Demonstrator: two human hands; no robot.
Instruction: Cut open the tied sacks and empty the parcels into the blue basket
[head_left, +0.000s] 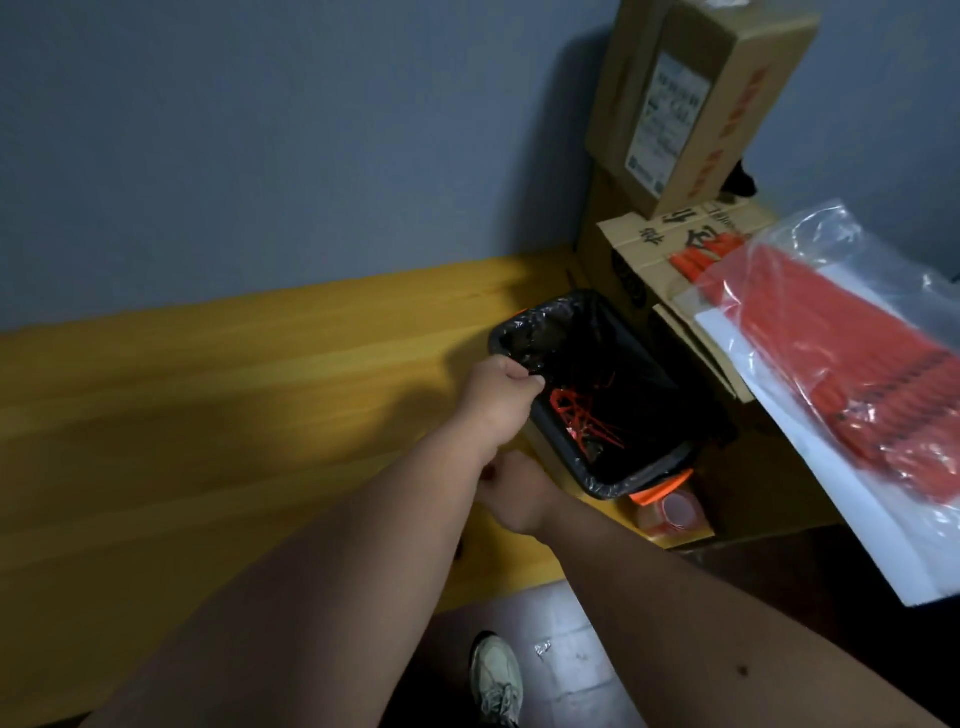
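Fingers (522, 376) of our left hand (496, 400) are curled shut over the bin (587, 467) rim at its 9 o'clock edge, pinching the black liner (540, 332) there. Our right hand (519, 493) sits just beside the bin's near corner, at about 7 o'clock from it, tucked partly under the left forearm; we cannot tell whether its fingers are open or closed, or whether they hold anything.

We see the bin standing on the yellow bench (234, 415), against stacked cardboard boxes (696, 104) at 1 o'clock. Inside it, on the liner's bottom, lies a tangle of red cut ties (582, 415). An orange part (662, 488) of the bin shows under the liner at its 5 o'clock corner, and a tape roll (675, 514) sits just beside that corner.

At 3 o'clock a clear plastic bag (810, 244) of red ties (857, 364) lies on a white sheet (857, 509) over the boxes. At 6 o'clock we see one shoe (496, 680) on the tiled floor (571, 623). No sacks, parcels or blue basket are in view.
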